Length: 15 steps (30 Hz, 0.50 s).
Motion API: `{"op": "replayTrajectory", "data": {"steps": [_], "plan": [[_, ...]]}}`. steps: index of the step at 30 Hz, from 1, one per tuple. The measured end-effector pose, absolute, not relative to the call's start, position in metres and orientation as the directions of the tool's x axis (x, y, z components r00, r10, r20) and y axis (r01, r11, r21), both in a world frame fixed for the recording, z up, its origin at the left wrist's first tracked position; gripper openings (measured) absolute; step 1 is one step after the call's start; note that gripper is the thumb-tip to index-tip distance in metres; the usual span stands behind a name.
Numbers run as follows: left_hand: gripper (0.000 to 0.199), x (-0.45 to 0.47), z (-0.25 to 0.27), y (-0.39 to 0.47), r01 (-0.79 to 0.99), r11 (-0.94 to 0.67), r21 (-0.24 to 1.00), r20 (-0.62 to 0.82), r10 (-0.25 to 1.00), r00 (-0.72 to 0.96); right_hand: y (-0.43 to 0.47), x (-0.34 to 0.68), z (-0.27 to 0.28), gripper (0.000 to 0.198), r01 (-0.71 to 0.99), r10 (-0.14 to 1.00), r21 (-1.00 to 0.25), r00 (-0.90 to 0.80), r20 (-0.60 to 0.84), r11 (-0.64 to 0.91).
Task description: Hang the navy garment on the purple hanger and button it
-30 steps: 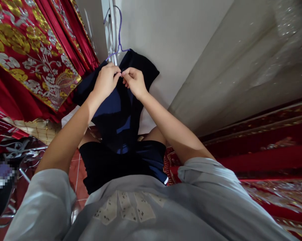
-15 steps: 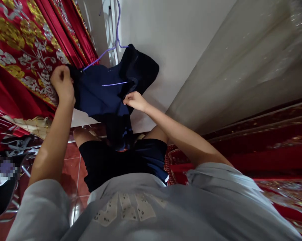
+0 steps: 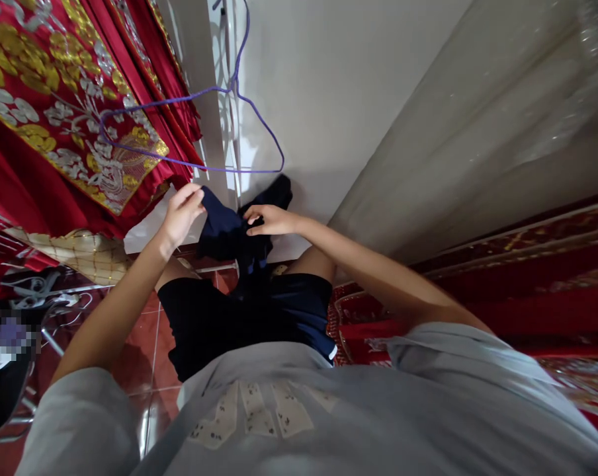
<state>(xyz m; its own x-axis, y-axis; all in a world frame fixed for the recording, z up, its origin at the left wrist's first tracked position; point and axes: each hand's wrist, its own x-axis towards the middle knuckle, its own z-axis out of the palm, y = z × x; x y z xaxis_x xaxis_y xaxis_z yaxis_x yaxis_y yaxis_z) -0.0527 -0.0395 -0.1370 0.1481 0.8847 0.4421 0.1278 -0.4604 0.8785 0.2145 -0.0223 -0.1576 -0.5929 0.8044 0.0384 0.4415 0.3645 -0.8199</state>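
A dark navy garment (image 3: pixel 222 228) hangs bunched between my hands, in front of my legs. My left hand (image 3: pixel 182 211) pinches its upper left edge. At its middle, my right hand (image 3: pixel 272 219) has curled fingers against the cloth, gripping a fold. Part of the garment juts out beyond the right hand, and its lower end overlaps my dark shorts (image 3: pixel 249 317). Above both hands hangs a bare purple wire hanger (image 3: pixel 219 170), its bottom bar apart from the cloth. What kind of garment it is, I cannot make out.
Red cloth with gold and silver patterns (image 3: pixel 75 112) hangs at the left. A pale wall (image 3: pixel 319 86) rises ahead, with a grey plastic-like sheet (image 3: pixel 458 145) to the right. At lower left stands a dark chair (image 3: pixel 6 403) on red tiles (image 3: pixel 153 337).
The garment has come down off the purple hanger, which now hangs bare. My left hand has moved right and down with the cloth; my right hand has dropped slightly.
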Motion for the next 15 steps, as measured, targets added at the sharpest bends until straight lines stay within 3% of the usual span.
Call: {"op": "replayTrajectory", "data": {"steps": [2, 4, 6, 8, 10, 12, 15], "plan": [[0.032, -0.021, -0.117, -0.055, 0.201, -0.564, 0.801, 0.515, 0.82, 0.251, -0.036, 0.203, -0.15, 0.048, 0.272, 0.717, -0.874, -0.687, 0.116, 0.403], [0.03, 0.002, -0.102, -0.068, 0.305, -0.647, 0.699, 0.574, 0.762, 0.3, -0.051, 0.19, -0.14, 0.034, 0.144, 0.717, -0.908, -0.666, 0.205, 0.392], [0.032, 0.014, -0.097, -0.075, 0.407, -0.68, 0.61, 0.633, 0.727, 0.266, -0.062, 0.18, -0.127, 0.012, 0.1, 0.805, -0.922, -0.53, 0.269, 0.374], [0.036, 0.013, -0.104, -0.079, 0.451, -0.66, 0.601, 0.644, 0.734, 0.216, -0.067, 0.178, -0.11, 0.011, 0.105, 0.847, -0.903, -0.406, 0.343, 0.416], [0.044, 0.003, -0.117, -0.081, 0.431, -0.602, 0.672, 0.531, 0.797, 0.286, -0.061, 0.184, -0.092, 0.013, 0.138, 0.823, -0.844, -0.351, 0.447, 0.518], [0.048, -0.01, -0.132, -0.083, 0.46, -0.521, 0.719, 0.297, 0.829, 0.474, -0.042, 0.193, -0.079, 0.013, 0.184, 0.792, -0.779, -0.27, 0.547, 0.6], [0.047, -0.032, -0.144, -0.086, 0.633, -0.452, 0.629, 0.007, 0.817, 0.576, 0.004, 0.206, -0.079, 0.009, 0.209, 0.802, -0.775, -0.104, 0.588, 0.596]]}}
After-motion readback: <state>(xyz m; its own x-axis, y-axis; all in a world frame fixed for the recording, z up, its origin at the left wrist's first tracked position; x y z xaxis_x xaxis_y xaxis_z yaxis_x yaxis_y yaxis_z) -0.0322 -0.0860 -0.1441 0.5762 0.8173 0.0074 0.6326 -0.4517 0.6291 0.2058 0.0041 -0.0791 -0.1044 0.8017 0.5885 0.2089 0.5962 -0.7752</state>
